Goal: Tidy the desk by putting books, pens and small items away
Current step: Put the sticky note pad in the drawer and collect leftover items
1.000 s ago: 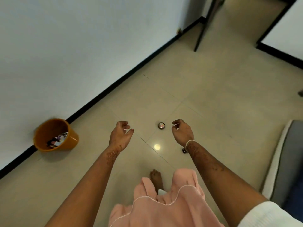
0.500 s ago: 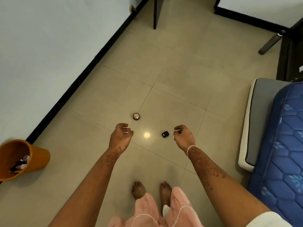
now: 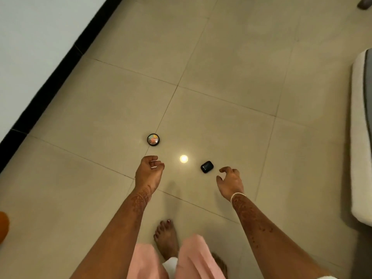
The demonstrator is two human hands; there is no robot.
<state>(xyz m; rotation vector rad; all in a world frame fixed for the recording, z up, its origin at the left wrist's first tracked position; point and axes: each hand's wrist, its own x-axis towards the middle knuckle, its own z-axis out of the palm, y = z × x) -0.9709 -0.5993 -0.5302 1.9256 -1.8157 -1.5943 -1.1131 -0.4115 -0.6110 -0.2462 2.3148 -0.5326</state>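
Observation:
Two small items lie on the beige tiled floor (image 3: 221,57). A round black tin with a colourful lid (image 3: 153,139) sits just beyond my left hand (image 3: 149,173). A small black rounded case (image 3: 207,166) lies just left of my right hand (image 3: 230,183). Both hands hang above the floor with loosely curled fingers and hold nothing. Neither hand touches an item.
A white wall with a black skirting (image 3: 50,81) runs along the left. An orange bin's edge (image 3: 3,226) shows at the far left. A white-edged mattress (image 3: 360,137) lies along the right. A light's reflection (image 3: 183,158) glints between the items. My bare feet (image 3: 166,238) stand below.
The view has swung right and down, so the bin has slid almost out of frame. The two floor items now appear closer to my hands. My right fingers have spread a little.

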